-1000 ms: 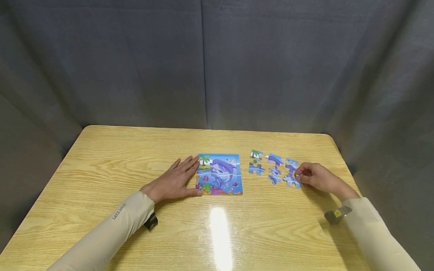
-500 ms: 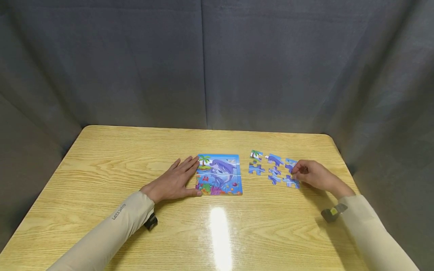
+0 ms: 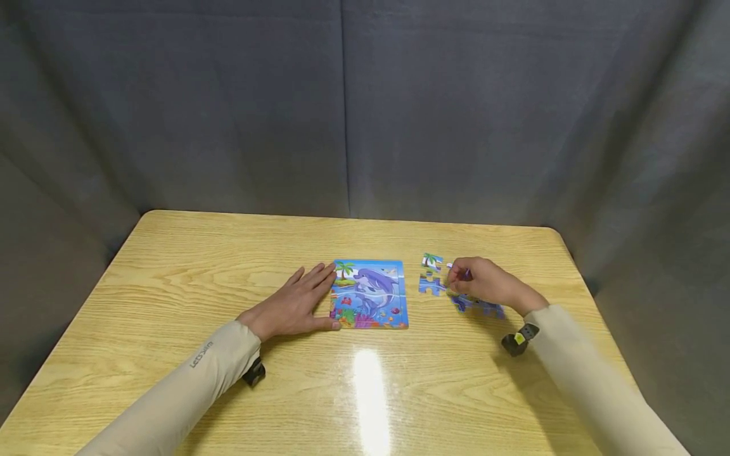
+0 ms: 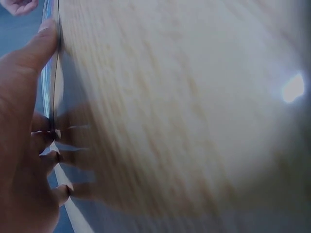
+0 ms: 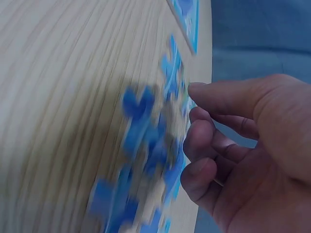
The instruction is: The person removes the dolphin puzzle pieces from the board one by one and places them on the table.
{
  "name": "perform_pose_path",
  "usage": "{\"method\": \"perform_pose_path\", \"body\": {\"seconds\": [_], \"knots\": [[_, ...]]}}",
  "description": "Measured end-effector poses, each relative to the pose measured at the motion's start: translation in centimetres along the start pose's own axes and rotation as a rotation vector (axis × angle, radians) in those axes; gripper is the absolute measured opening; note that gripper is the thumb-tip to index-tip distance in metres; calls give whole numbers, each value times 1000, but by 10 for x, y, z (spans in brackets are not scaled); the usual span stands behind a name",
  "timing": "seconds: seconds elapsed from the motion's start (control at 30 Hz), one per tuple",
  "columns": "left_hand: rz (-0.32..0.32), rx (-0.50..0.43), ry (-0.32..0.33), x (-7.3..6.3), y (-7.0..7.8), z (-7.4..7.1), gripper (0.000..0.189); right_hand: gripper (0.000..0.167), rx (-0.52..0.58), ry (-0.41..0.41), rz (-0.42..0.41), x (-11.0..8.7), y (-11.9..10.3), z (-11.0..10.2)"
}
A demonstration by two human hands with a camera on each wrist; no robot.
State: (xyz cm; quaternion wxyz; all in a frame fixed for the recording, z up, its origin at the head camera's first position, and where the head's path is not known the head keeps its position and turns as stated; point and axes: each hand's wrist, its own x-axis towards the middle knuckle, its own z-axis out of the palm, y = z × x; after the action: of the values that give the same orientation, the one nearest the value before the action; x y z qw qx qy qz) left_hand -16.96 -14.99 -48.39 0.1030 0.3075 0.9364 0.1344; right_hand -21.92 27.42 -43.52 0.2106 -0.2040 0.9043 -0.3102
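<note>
A square dolphin puzzle board (image 3: 371, 297) with a blue border lies mid-table. My left hand (image 3: 293, 304) lies with fingers spread along the board's left side, fingertips and thumb touching its edge. In the left wrist view, the thumb (image 4: 41, 46) reaches that edge. Several jigsaw pieces (image 3: 431, 285) lie to the right of the board, one with a palm tree (image 3: 431, 261). My right hand (image 3: 485, 278) hovers over the middle pieces with fingers loosely bent. In the right wrist view, nothing shows between its thumb and fingers, and blue pieces (image 5: 141, 121) lie just beneath, blurred.
The wooden table (image 3: 285, 386) has a bright light reflection near the front. Grey curtain cloth (image 3: 228, 114) hangs behind and at both sides. Small dark wrist cameras (image 3: 515, 343) sit at the cuffs of both sleeves.
My right hand has moved left, from the rightmost pieces to over the middle ones, which it now partly hides. The left hand and the board have stayed put.
</note>
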Motion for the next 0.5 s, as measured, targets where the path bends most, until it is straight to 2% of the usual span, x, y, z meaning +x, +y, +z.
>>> {"method": "perform_pose_path", "body": {"seconds": [0.23,0.5], "knots": [[3,2,7,-1,1,-1,105,6,-54,-57,-75,26,-31,18],[4,3,4,0,1,-1,105,8,-55,-119,-139,47,-62,35]]}}
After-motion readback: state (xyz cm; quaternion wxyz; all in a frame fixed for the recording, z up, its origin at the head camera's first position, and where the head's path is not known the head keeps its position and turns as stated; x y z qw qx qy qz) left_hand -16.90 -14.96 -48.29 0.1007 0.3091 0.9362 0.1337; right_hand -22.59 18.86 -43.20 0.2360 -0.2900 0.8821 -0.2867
